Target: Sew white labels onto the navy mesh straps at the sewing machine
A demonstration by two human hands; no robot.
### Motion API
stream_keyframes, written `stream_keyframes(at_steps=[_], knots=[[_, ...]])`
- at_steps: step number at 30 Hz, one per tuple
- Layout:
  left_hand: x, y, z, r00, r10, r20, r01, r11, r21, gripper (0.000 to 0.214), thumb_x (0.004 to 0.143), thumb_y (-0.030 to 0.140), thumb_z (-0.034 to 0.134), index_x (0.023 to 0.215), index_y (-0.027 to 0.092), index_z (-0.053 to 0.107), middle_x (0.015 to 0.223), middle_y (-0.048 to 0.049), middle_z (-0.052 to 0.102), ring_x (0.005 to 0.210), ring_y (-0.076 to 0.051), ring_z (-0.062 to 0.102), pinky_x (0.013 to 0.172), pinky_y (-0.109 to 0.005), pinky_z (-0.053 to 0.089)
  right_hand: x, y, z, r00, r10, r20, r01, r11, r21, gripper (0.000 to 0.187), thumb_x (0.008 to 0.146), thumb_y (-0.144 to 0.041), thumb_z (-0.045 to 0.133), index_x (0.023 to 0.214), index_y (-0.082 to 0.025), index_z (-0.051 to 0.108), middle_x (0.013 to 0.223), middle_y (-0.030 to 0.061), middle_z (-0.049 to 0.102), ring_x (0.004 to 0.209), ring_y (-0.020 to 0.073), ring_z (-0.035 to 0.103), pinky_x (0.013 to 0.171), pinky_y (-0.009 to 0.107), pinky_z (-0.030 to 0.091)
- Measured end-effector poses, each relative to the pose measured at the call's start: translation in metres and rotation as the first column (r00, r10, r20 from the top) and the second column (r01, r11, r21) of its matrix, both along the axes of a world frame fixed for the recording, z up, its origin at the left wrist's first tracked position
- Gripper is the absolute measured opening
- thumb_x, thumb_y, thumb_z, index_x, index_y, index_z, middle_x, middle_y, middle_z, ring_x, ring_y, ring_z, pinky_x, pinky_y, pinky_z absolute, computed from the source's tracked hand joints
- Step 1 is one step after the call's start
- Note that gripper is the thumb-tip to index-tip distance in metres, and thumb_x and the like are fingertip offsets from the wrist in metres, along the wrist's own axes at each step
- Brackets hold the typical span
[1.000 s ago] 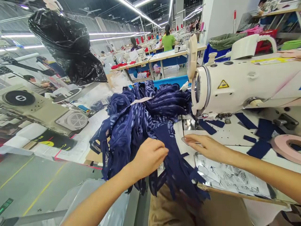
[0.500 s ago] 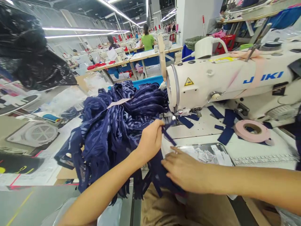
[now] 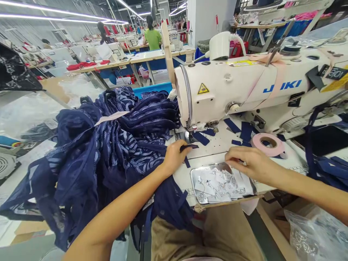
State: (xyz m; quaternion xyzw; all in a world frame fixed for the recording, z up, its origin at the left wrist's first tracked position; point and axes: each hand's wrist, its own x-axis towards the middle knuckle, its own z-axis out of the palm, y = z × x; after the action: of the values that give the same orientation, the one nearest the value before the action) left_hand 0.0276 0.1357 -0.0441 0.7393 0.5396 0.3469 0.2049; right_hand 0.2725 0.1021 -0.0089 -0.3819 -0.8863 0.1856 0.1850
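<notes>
My left hand (image 3: 173, 157) pinches a narrow navy fabric strip (image 3: 189, 147) on the machine bed, just in front of the needle of the white sewing machine (image 3: 244, 92). A large heap of navy lace garments (image 3: 108, 145) lies to its left and hangs over the table edge. My right hand (image 3: 248, 163) hovers over a metal tray (image 3: 194, 181) of small white labels, fingers curled together over them; whether they hold a label is hidden.
Loose navy fabric pieces (image 3: 243, 129) and a roll of pink tape (image 3: 268, 144) lie on the bed under the machine arm. More navy cloth (image 3: 326, 163) hangs at the right. Other workers (image 3: 152, 36) sit at benches far behind. A clear plastic bag (image 3: 312, 228) lies lower right.
My left hand carried the navy strip up toward the needle. My right hand moved off the fabric near my lap to the label tray. The view swung right.
</notes>
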Motion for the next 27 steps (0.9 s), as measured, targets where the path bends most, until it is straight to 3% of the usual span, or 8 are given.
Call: stream_keyframes(at_steps=[4,8,13,18,23,27], knots=[[0.018,0.008,0.005,0.983,-0.006,0.183,0.021,0.997,-0.078,0.008,0.074,0.019,0.058,0.069,0.015,0.061,0.065,0.0015,0.059,0.061,-0.012,0.052,0.059,-0.021,0.039,0.018,0.006,-0.003,0.995,0.022,0.099,-0.016,0.998,-0.067,0.022,0.086,-0.024,0.039,0.077,-0.021,0.058,0.074,0.0028,0.058,0.066,0.0158,0.053,0.061,0.029,0.039],[0.02,0.012,0.003,0.956,-0.029,0.292,0.075,0.986,-0.15,0.007,0.071,0.018,0.058,0.069,0.016,0.064,0.068,0.001,0.062,0.064,-0.013,0.055,0.062,-0.022,0.041,0.023,0.003,-0.006,0.984,0.014,0.178,-0.016,1.0,0.011,0.023,0.086,-0.024,0.037,0.081,-0.021,0.059,0.077,0.0038,0.059,0.067,0.0171,0.053,0.063,0.031,0.038],[0.006,0.006,-0.001,0.957,0.017,0.29,0.046,0.977,-0.206,0.01,0.068,0.027,0.06,0.065,0.017,0.063,0.058,0.0026,0.057,0.053,-0.011,0.049,0.051,-0.021,0.037,0.029,-0.002,-0.012,0.961,-0.03,0.273,0.023,0.999,0.03,0.018,0.084,-0.024,0.041,0.082,-0.021,0.058,0.082,0.0043,0.057,0.068,0.0174,0.054,0.062,0.031,0.039],[0.008,-0.003,0.008,0.973,-0.008,0.23,0.035,0.993,-0.113,0.012,0.069,0.026,0.059,0.062,0.017,0.061,0.059,0.0019,0.055,0.059,-0.012,0.05,0.058,-0.022,0.038,0.024,-0.009,-0.018,0.93,-0.117,0.348,0.114,0.993,0.029,0.007,0.076,-0.019,0.051,0.081,-0.02,0.056,0.087,0.0049,0.056,0.069,0.0192,0.054,0.06,0.031,0.04],[0.009,-0.008,0.018,0.976,0.001,0.219,0.028,0.991,-0.128,0.013,0.067,0.025,0.059,0.058,0.016,0.059,0.057,0.0024,0.053,0.057,-0.011,0.047,0.058,-0.022,0.037,0.023,-0.01,-0.018,0.974,-0.134,0.182,0.146,0.988,-0.054,0.012,0.077,-0.016,0.043,0.067,-0.021,0.047,0.071,0.0014,0.052,0.06,0.0161,0.048,0.06,0.032,0.039],[0.003,-0.008,0.024,0.94,0.036,0.34,0.067,0.955,-0.288,0.014,0.065,0.029,0.06,0.063,0.015,0.063,0.055,0.0032,0.053,0.051,-0.009,0.043,0.052,-0.021,0.033,0.029,-0.005,-0.006,0.965,-0.219,-0.142,0.17,0.941,-0.293,0.016,0.079,-0.03,0.047,0.065,-0.022,0.045,0.065,-0.0005,0.049,0.062,0.0153,0.047,0.059,0.029,0.039]])
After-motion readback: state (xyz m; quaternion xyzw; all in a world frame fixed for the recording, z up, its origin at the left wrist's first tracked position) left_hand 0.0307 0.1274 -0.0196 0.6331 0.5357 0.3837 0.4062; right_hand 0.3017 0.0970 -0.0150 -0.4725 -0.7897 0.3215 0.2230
